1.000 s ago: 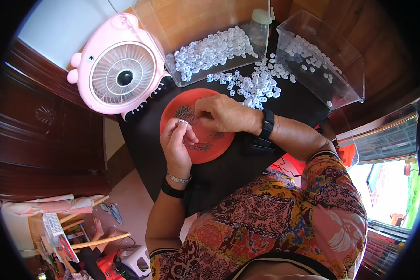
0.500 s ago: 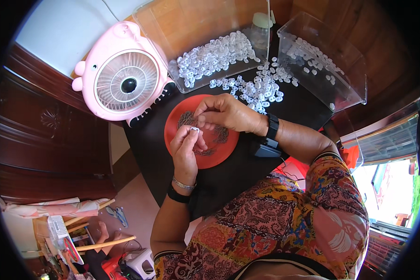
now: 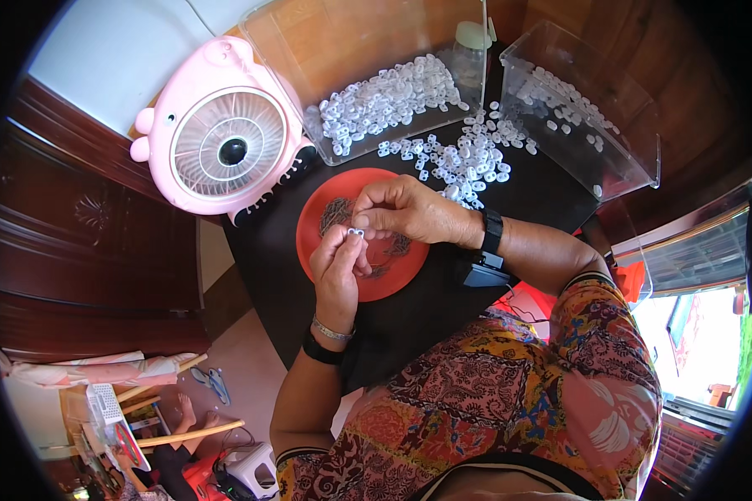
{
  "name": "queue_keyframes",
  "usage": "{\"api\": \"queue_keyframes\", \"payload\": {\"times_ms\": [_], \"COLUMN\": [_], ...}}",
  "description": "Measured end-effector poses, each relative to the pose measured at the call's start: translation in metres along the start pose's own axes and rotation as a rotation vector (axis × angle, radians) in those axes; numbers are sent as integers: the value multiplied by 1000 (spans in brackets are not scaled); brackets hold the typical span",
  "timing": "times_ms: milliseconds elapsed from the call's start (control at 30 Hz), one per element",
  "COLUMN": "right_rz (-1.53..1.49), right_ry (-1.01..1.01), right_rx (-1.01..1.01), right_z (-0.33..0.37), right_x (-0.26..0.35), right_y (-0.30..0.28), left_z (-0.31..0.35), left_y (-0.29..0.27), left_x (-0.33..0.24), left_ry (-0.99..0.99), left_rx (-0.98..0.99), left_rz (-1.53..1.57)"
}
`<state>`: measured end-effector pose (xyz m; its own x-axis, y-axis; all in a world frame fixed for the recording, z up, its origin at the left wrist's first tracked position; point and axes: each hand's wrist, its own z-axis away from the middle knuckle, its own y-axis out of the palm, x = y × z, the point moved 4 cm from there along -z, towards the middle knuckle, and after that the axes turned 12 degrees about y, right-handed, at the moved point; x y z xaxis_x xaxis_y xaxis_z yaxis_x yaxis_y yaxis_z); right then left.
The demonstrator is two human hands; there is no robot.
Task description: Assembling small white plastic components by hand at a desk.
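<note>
- Presently, over the red plate (image 3: 408, 270), your left hand (image 3: 336, 277) pinches a two-holed white plastic piece (image 3: 356, 232); steady it, holes unobstructed.
- Your right hand (image 3: 407, 210): just beside; grip indeterminable.

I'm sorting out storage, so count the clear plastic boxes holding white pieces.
2. One box is behind the red plate, right of the pink fan; the other box is farther right, past the loose white pieces. More could be out of sight.
</note>
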<state>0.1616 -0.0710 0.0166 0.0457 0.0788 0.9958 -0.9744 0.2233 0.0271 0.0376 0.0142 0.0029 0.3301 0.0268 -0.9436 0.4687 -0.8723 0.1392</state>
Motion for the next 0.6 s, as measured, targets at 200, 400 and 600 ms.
{"api": "queue_keyframes", "payload": {"times_ms": [200, 400, 600], "right_rz": [91, 60, 220], "right_ry": [-19, -32, -63], "right_rx": [-18, -49, -32], "right_z": [1, 0, 2], "right_x": [0, 1, 6], "right_y": [1, -5, -3], "left_z": [0, 0, 1], "left_y": [4, 2, 3], "left_x": [-3, -2, -1], "left_ry": [-11, -7, -10], "left_rx": [26, 34, 21], "left_rz": [-95, -110, -54]}}
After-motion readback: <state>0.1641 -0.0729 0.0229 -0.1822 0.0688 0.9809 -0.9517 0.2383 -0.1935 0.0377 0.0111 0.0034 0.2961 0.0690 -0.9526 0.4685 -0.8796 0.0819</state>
